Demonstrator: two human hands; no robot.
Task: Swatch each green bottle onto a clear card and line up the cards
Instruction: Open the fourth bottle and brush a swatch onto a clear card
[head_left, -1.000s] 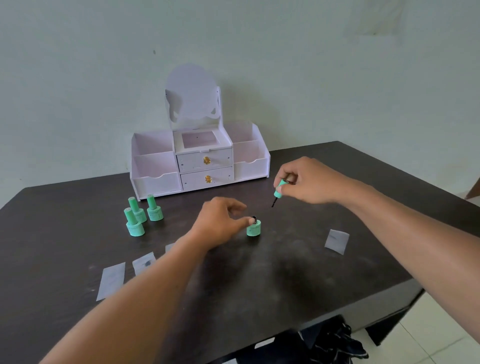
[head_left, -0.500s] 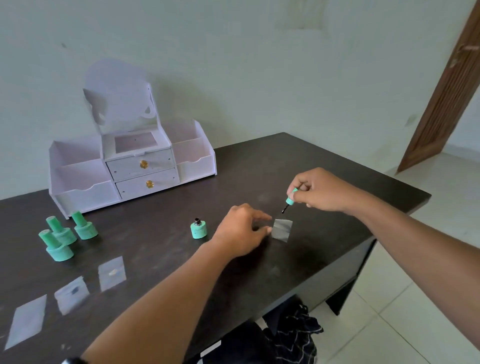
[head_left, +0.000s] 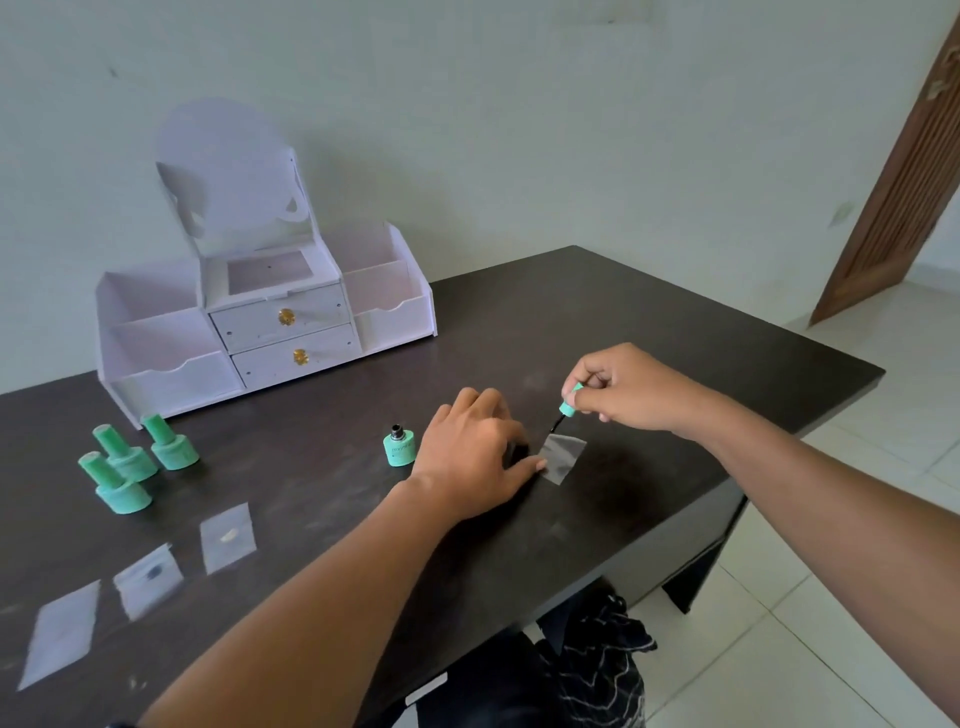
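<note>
Brush (head_left: 567, 408) lowered toward clear card (head_left: 565, 460), tilted, bristles pointing down-left

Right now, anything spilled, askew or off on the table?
Nothing spilled or damaged. The open bottle stands upright, uncapped because the right hand holds its brush cap. Only oddity: the three cards at the left lie skewed to each other, not in a neat line.
</note>
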